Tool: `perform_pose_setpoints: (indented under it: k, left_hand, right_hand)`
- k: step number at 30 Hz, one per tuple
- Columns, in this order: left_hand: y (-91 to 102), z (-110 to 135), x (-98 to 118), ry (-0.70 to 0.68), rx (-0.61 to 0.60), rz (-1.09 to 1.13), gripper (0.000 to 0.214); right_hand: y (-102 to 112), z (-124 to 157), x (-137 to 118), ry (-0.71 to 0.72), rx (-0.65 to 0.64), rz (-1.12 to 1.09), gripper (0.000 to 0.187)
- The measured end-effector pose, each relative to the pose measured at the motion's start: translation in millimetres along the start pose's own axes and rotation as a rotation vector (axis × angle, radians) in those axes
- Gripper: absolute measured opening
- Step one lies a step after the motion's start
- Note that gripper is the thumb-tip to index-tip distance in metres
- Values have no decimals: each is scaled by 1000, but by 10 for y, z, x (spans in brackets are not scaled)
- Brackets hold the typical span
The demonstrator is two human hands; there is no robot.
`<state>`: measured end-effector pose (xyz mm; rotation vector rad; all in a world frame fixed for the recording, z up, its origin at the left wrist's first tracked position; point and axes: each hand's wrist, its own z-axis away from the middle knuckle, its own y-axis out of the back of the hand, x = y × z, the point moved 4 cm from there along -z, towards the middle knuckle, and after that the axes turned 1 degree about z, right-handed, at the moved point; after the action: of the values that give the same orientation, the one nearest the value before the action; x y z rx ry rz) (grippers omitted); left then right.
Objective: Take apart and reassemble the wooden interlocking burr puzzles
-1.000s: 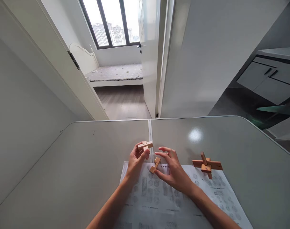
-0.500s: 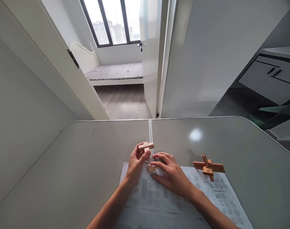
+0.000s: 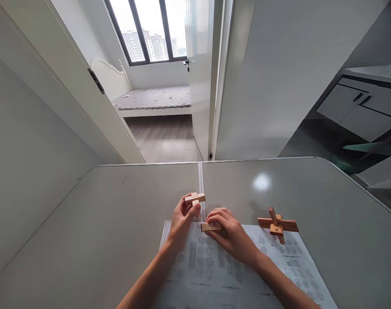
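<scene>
My left hand [image 3: 182, 219] is closed on a small notched wooden block assembly [image 3: 195, 198], held just above the table near its centre seam. Right beside it, my right hand [image 3: 229, 234] has its fingers curled round a short wooden bar [image 3: 210, 227], low over the top edge of a printed instruction sheet [image 3: 221, 270]. A cross-shaped assembly of wooden bars [image 3: 277, 224] stands on the sheet's far right corner, apart from both hands.
The grey table [image 3: 118, 214] has a seam down its middle and rounded far corners. Beyond its far edge are an open white door, a room with a window, and grey cabinets at the right.
My right hand has gone from spread fingers beside the loose bar to fingers curled round it; the bar now lies level in my grip. My left hand has barely moved.
</scene>
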<state>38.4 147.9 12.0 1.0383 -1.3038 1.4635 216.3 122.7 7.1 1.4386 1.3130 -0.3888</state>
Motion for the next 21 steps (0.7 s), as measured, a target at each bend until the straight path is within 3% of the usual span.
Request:
perform_pose_setpoints:
  k: [6,10,14,21]
  left_hand:
    - [5,7,-6,-7,-6,-38,54]
    - [14,3,-29,-1,-10,-33,54]
    - [10,12,-31,2,-19,-40,55]
    - [-34,45,42,18,-14,-71,57]
  right_hand:
    - [71,31,129,-286,95,-178,21]
    - [77,44,184,-324,124,-264,35]
    - [107,57,196,-392,156,-180,46]
    - [106,60,200,-394,164,-291,45]
